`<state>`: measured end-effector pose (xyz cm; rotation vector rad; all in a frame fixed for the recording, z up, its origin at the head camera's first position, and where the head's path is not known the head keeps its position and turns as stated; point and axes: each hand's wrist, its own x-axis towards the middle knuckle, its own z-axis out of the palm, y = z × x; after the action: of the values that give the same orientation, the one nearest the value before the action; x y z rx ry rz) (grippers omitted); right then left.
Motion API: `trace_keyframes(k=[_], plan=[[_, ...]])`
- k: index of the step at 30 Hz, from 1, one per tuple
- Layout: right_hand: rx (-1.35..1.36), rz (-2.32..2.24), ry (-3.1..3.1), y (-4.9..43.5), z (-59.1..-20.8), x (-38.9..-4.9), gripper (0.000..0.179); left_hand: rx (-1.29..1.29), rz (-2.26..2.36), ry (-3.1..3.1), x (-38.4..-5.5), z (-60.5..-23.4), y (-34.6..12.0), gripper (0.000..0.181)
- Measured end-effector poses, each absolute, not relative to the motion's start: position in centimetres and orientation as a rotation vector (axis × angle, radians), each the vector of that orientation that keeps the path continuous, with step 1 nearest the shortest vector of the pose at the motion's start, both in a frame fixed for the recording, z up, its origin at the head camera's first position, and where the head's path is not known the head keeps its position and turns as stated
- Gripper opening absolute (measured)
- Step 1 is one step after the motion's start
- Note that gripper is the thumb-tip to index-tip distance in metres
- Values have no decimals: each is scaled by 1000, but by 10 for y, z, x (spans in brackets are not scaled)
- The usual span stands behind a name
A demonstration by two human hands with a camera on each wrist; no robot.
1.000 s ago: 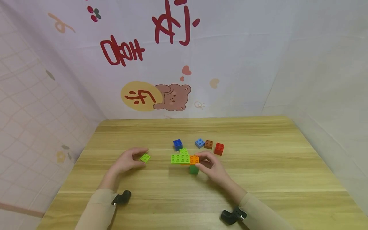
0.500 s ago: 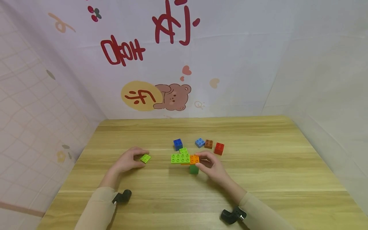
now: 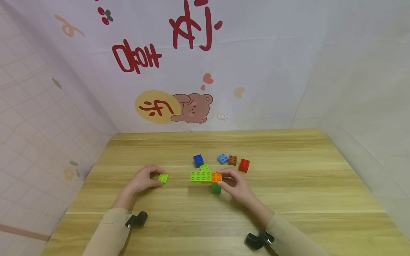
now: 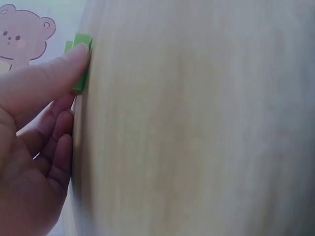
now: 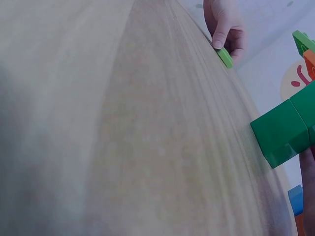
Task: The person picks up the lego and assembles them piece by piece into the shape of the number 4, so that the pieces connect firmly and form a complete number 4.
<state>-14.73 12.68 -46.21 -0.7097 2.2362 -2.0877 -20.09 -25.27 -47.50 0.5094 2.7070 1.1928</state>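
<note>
Assembly seems in progress (my judgement): your left hand (image 3: 144,179) pinches a lime plate (image 3: 163,178), your right hand (image 3: 238,187) grips an orange brick (image 3: 216,177), alignment likely needed next.

The head view looks forward and down on the table (image 3: 288,199) from above — both wrist views see it sideways, low and close, the left sharing the bear (image 3: 194,108) with the head view, the right one the left hand (image 3: 143,179).
</note>
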Motion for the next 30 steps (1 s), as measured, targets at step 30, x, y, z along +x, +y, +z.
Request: trace_keyframes(k=[30], plan=[[-728,-2122,2205,127,-469,-150,31,456,1318,2604,-182,-463,-212,38]])
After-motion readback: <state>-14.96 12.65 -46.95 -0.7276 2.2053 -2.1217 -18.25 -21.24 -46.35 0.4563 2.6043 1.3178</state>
